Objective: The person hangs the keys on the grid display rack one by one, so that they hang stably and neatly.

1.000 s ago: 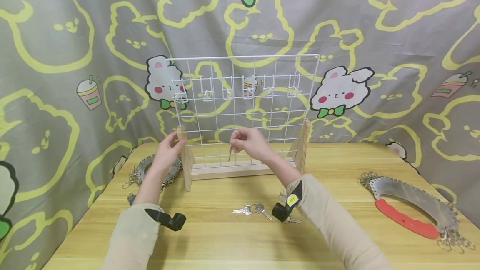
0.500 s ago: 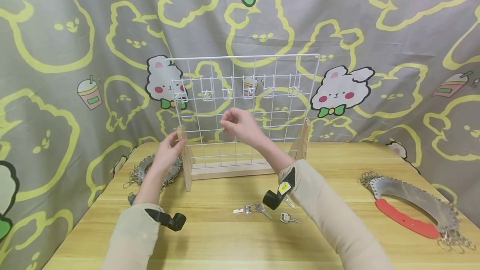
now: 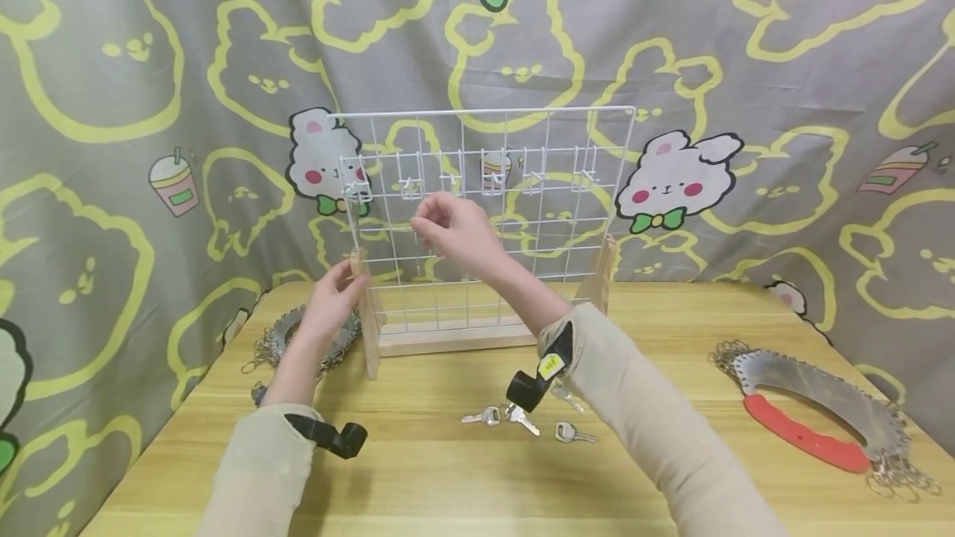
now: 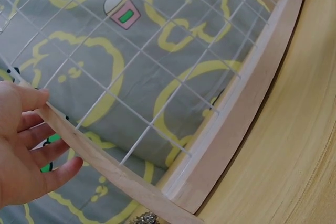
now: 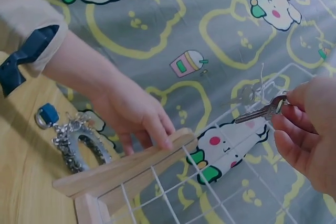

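Note:
My right hand [image 3: 458, 232] pinches a small silver key [image 5: 260, 113] by its ring end, in front of the white wire grid [image 3: 429, 288] and just below its hooks [image 3: 492, 179]. In the right wrist view the key's blade points left, and a blurred key-like shape [image 5: 245, 96] appears behind it near a hook. My left hand [image 3: 334, 298] grips the top of the rack's left wooden upright [image 4: 105, 163], thumb on one side and fingers on the other. Several loose keys [image 3: 575, 433] lie on the table before the rack.
A toothed metal ring [image 3: 345, 348] strung with wire loops lies behind my left forearm, a blue piece [image 5: 48, 115] beside it. On the right rests a curved metal plate with a red handle [image 3: 806, 435] and more loops. A patterned curtain [image 3: 671, 40] hangs behind.
My right hand has risen from near the rack's base and moved left, carrying the key up towards the hooks. The left hand stays on the upright.

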### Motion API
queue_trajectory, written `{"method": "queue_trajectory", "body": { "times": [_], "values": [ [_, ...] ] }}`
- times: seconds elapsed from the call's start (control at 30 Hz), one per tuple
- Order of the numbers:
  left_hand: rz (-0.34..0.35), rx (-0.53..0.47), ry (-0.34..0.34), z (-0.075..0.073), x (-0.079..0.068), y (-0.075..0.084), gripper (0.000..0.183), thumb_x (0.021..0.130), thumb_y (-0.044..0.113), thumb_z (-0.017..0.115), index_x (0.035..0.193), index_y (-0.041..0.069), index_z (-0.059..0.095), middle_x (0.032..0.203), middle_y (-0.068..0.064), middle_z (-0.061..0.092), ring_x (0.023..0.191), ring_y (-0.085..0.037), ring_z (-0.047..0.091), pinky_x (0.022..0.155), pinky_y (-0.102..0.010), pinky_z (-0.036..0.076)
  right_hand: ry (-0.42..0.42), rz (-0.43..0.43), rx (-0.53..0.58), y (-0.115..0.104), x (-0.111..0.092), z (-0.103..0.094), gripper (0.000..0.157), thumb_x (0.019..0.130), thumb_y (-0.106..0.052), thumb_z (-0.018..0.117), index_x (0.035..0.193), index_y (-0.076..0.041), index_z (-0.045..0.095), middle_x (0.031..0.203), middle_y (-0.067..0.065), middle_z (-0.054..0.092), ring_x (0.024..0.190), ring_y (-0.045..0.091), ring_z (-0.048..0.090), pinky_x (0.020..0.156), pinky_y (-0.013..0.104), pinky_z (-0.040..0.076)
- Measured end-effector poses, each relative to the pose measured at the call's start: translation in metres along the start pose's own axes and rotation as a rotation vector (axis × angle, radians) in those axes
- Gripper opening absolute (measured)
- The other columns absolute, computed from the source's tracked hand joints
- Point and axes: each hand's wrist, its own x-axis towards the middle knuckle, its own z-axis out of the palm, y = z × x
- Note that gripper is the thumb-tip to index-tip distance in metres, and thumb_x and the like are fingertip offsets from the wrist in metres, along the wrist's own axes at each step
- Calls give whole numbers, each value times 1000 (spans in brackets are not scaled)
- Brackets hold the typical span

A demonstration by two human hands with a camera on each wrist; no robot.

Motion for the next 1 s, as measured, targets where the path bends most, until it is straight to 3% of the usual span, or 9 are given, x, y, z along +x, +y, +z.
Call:
{"method": "queue_trajectory", "body": {
  "times": [0.53,1.0],
  "values": [
    [-7,29,15,-1,-1,-1,60,97,23,49,146,3,21,146,-20,29,132,-35,30,107,-50,27,155,-16,79,-19,13,5,10,91,-14,58,89,-4,56,68,6,60,61,20,60,51,26,52],
    [2,11,6,0,0,-2,59,98,20,48,146,1,19,147,-19,26,132,-35,29,107,-49,27,252,-23,-1,-24,19,13,7,92,-12,56,91,-5,55,70,4,60,62,18,61,51,23,51]
  ]
}}
